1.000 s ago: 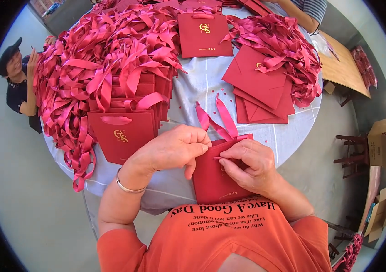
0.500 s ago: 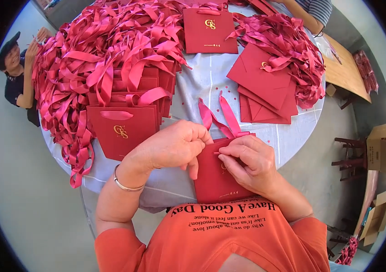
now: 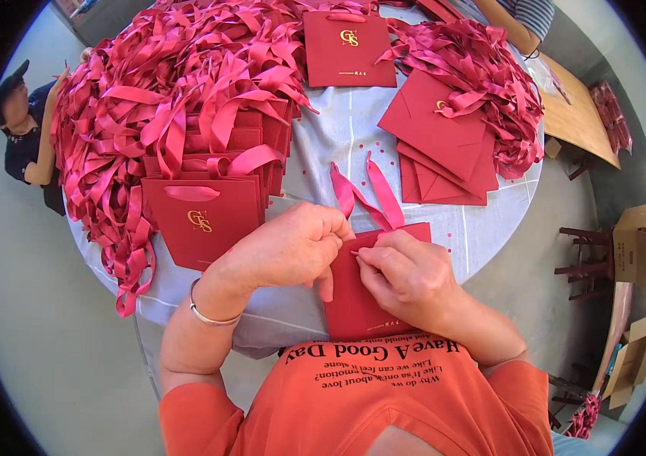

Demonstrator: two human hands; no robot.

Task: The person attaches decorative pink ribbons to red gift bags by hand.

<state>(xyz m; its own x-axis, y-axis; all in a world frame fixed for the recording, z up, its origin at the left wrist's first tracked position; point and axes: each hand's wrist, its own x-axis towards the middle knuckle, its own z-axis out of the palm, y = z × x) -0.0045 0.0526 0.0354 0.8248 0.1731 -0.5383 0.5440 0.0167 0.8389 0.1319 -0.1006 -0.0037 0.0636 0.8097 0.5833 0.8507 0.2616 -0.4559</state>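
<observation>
Overlapping the red bag (image 3: 352, 304), curled hands (image 3: 300, 247) (image 3: 414, 277) pinch its edge (left) and ribbon tip (image 3: 355, 253) (right).

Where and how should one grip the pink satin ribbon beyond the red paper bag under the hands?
Probably by a tip of the narrow pink satin ribbon, coming from the far side: both tips point that way, while the right hand crowds the ribbon's near end.

Wooden tabletop (image 3: 582, 118), cardboard box (image 3: 627, 256), dark cap (image 3: 8, 89)
</observation>
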